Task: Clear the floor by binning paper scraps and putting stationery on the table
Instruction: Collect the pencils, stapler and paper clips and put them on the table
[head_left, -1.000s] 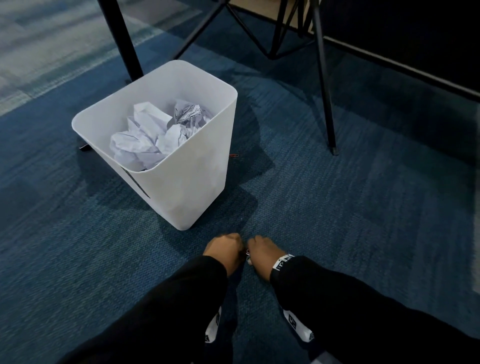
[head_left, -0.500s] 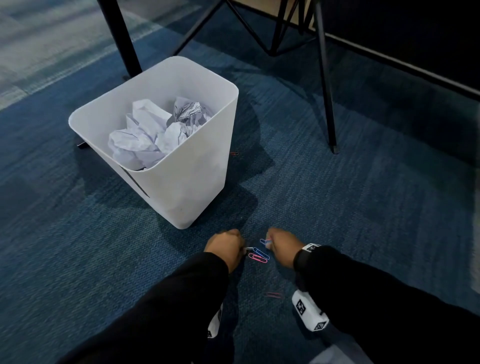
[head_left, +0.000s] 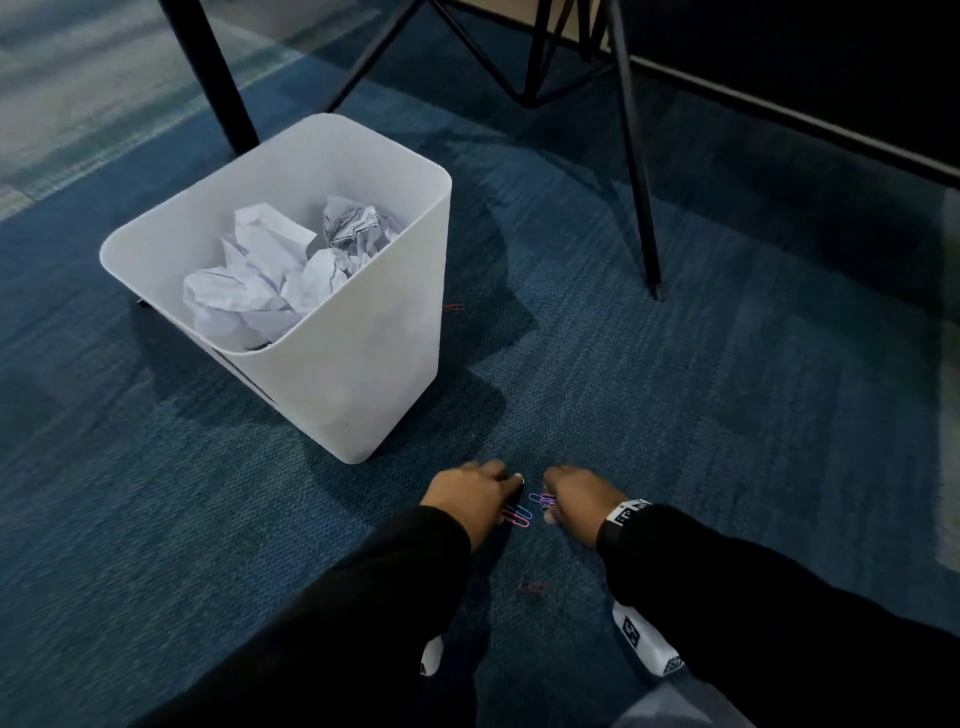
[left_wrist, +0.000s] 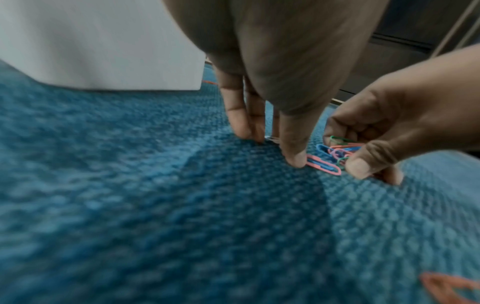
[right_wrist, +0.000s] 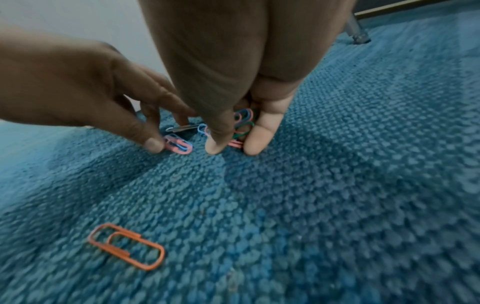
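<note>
two paper clips (head_left: 517, 514) lengthwise between hands

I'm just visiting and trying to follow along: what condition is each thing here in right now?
bin: upright on the carpet, holding crumpled paper.
left hand: fingertips on the carpet by a pink clip.
right hand: gripping a bunch of coloured clips.
orange clip: loose on the carpet, untouched.
clip behind the bin: on the carpet.

Coarse, looped blue carpet (right_wrist: 337, 185) lay matt beneath the hands. Beside the right hand (right_wrist: 233, 72), coated paper clips (right_wrist: 244, 123) looked smooth and glossy. Beyond the left hand (head_left: 467, 493), a matt white plastic bin (head_left: 363, 374) held crumpled paper (head_left: 270, 275).
</note>
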